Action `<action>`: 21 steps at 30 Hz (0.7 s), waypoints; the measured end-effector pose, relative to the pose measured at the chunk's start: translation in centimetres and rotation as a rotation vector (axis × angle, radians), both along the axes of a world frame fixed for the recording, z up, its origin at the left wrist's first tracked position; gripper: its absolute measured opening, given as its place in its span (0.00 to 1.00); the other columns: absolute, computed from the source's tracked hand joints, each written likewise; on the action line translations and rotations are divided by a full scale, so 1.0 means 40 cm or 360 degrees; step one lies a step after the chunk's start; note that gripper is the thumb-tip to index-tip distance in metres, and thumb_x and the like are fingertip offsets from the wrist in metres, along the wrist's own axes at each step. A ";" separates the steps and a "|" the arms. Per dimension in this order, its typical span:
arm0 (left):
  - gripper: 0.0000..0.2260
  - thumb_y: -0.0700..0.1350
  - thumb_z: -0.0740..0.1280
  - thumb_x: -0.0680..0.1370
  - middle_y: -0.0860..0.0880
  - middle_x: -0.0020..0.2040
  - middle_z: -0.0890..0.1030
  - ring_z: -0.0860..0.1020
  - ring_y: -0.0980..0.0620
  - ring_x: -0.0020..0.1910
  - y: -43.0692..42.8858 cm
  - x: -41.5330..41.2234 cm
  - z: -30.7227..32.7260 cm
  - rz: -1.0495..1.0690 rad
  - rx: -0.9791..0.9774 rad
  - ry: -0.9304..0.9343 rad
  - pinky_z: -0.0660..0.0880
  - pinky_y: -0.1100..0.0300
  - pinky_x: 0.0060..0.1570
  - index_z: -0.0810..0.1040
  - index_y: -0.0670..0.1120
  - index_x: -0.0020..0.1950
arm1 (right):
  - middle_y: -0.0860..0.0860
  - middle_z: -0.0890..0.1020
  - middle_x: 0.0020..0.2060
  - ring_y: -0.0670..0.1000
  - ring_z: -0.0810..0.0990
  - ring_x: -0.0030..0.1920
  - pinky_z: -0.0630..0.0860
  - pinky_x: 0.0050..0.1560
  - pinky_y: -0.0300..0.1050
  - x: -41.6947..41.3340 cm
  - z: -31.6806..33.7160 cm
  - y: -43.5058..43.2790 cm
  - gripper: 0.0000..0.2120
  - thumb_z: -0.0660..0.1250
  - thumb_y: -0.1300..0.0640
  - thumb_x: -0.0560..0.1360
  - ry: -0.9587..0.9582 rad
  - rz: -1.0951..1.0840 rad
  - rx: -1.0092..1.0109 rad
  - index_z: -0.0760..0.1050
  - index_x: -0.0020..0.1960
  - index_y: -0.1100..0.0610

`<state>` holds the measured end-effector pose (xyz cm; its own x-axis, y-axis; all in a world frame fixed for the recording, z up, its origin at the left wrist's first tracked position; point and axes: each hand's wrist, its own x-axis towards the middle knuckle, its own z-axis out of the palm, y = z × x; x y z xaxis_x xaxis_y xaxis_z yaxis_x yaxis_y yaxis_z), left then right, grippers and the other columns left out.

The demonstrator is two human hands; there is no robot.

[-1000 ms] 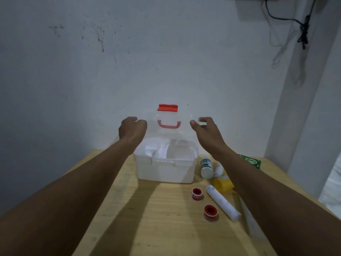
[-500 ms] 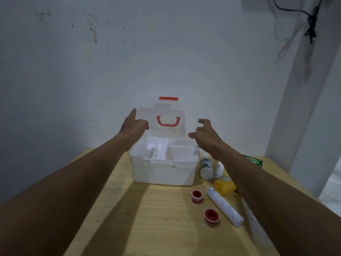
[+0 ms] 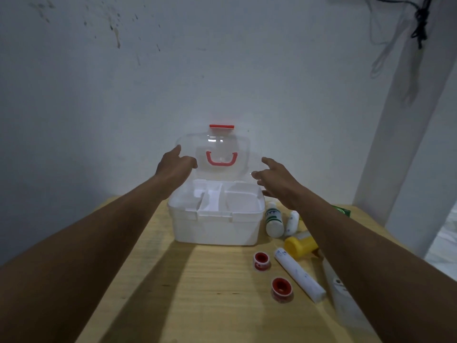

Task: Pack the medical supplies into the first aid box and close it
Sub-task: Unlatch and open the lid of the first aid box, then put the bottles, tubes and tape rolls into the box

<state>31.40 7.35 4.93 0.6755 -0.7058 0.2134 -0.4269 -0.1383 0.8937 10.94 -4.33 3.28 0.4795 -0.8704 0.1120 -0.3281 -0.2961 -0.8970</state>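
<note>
A white first aid box (image 3: 215,226) stands open on the wooden table (image 3: 197,305), its white tray compartments showing. Its clear lid (image 3: 222,144), with a red handle and red latch, stands upright against the wall. My left hand (image 3: 174,165) rests against the lid's left edge, one finger raised. My right hand (image 3: 277,180) hovers just right of the lid with fingers spread, holding nothing. To the right of the box lie two white bottles (image 3: 273,220), a yellow container (image 3: 300,247), two red tape rolls (image 3: 262,261), a white tube (image 3: 299,278) and a green packet (image 3: 342,210).
The wall stands right behind the box. A white pillar (image 3: 408,120) rises at the right, with black and white cables (image 3: 418,26) hanging above. A pale flat pack (image 3: 343,300) lies partly under my right forearm. The table's right edge runs close to the supplies.
The lid has swung further back to upright. My right hand has come off the lid and opened; my left hand stays at its left edge.
</note>
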 end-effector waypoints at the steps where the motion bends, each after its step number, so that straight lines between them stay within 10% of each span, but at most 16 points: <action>1: 0.31 0.46 0.64 0.77 0.45 0.75 0.66 0.70 0.41 0.68 0.000 -0.009 -0.004 0.0037 0.0035 -0.0144 0.72 0.51 0.58 0.57 0.49 0.78 | 0.53 0.65 0.76 0.57 0.68 0.73 0.70 0.70 0.59 -0.005 0.002 0.002 0.34 0.65 0.54 0.76 0.0010 -0.0002 -0.0007 0.57 0.79 0.51; 11: 0.33 0.66 0.37 0.77 0.48 0.79 0.58 0.49 0.46 0.79 0.088 -0.191 -0.140 -0.0031 0.0321 -0.1397 0.42 0.35 0.74 0.53 0.54 0.79 | 0.55 0.73 0.71 0.54 0.73 0.69 0.67 0.66 0.45 -0.121 0.020 0.004 0.24 0.65 0.52 0.78 0.0537 -0.0097 -0.0500 0.71 0.72 0.57; 21: 0.32 0.65 0.37 0.79 0.46 0.74 0.69 0.58 0.40 0.77 0.103 -0.214 -0.218 0.0049 0.0425 -0.1688 0.42 0.30 0.71 0.62 0.55 0.77 | 0.60 0.77 0.64 0.60 0.77 0.60 0.76 0.58 0.50 -0.304 -0.062 -0.051 0.17 0.60 0.58 0.78 0.1342 -0.0280 -0.0586 0.73 0.64 0.63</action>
<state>22.85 11.48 -3.78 0.2567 -0.8017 0.5398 -0.9548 -0.2969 0.0130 -1.24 -6.39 0.79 0.3924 -0.9171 0.0701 -0.8948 -0.3983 -0.2020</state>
